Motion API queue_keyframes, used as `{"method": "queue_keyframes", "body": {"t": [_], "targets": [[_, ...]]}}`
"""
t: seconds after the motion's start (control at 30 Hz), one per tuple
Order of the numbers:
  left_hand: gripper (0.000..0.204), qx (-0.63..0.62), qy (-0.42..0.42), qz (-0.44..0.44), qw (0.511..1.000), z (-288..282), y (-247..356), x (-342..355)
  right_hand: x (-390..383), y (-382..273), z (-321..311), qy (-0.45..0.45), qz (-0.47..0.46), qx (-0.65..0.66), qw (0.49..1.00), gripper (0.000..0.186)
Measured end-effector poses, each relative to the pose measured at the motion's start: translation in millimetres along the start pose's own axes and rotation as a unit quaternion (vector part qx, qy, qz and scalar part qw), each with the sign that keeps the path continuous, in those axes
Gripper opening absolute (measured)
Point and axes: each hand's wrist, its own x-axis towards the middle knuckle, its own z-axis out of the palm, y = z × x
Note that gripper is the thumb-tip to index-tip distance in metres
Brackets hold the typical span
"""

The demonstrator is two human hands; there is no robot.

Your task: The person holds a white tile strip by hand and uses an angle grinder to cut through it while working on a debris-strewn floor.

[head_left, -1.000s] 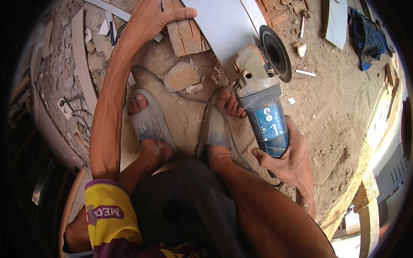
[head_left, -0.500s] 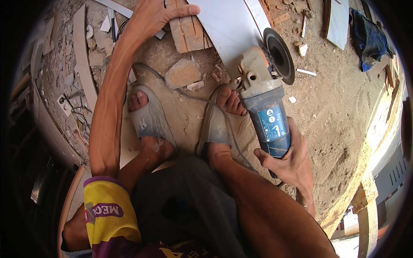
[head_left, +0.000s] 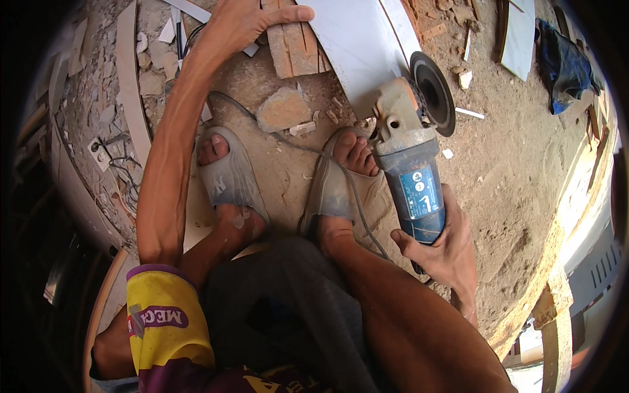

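Note:
In my right hand is a blue and grey angle grinder, gripped by its body. The dark disc stands upright on its edge beside a long white tile; I cannot tell if it spins. At the top, my left hand reaches over a grooved brick. Its thumb stretches out across the brick to the tile's left edge, while its other fingers are mostly beyond the picture. The tile's near end lies by my right foot, and a line runs along its right side.
A grey power cord runs between my sandalled feet. Near them is a broken brick chunk. Tile strips and rubble lie left, with a socket. At right are another white tile, blue cloth and a timber beam.
The whole view has shifted slightly, so everything sits a little lower and to the right. My hands keep the same hold on the grinder and place by the tile.

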Motion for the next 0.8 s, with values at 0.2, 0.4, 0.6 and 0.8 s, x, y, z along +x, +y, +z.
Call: {"method": "queue_keyframes", "body": {"t": [0.2,0.4,0.6,0.8], "targets": [[0.157,-0.009,0.007,-0.001,1.0,0.3,1.9,-2.8,-1.5,-1.0,1.3,0.0,0.007,-0.014,1.0,0.062],[0.156,-0.005,0.005,-0.005,1.0,-1.3,7.8,-1.0,-3.9,2.0,-1.0,-0.005,0.022,-0.009,1.0,0.059],[0.157,0.004,0.012,-0.004,1.0,-3.4,5.6,-1.3,-10.0,5.6,0.4,0.003,0.015,-0.001,1.0,0.059],[0.159,-0.009,0.018,0.017,1.0,-1.6,2.3,-1.0,-17.6,16.1,1.1,0.001,0.016,-0.02,1.0,0.064]]}}
